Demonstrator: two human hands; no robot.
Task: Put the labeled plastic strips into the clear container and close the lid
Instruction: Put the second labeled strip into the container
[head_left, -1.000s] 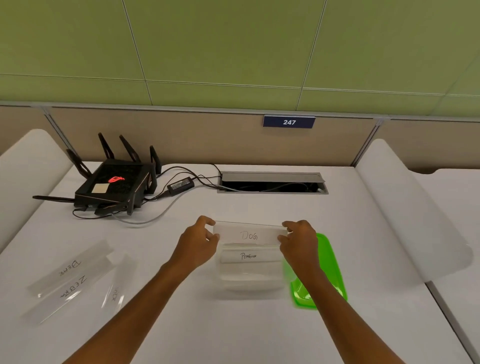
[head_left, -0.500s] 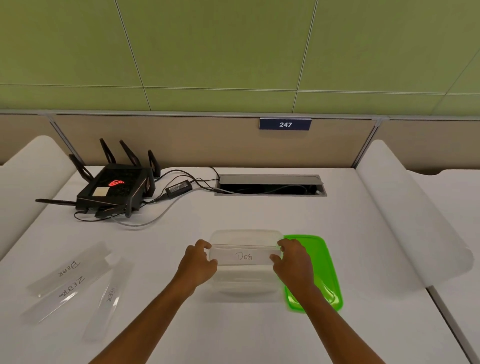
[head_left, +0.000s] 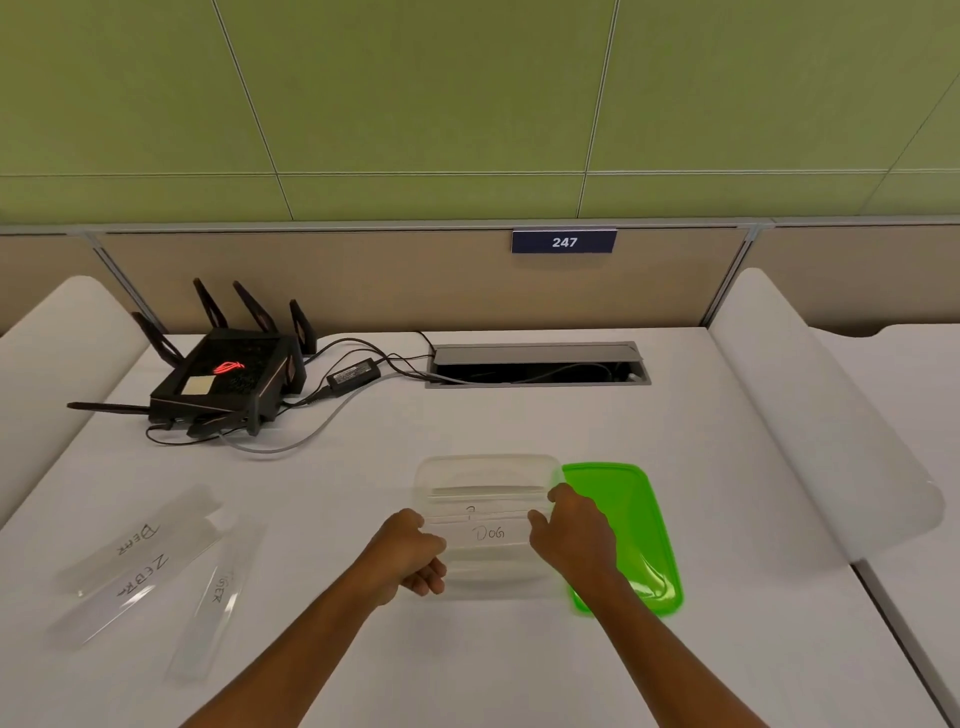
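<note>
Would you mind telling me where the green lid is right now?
In the head view, the green lid lies flat on the table right of the clear container, partly under the right hand.

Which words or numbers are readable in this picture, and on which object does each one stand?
"247": blue sign on the partition.
"DOG": strip in the clear container, between the left hand and right hand.
"BEAR": strip on the table.
"ZEBRA": strip beside it.
Third loose strip: perhaps "TIGER", faint.
Second strip in the container: unreadable.
Power adapter label: too small.
</note>
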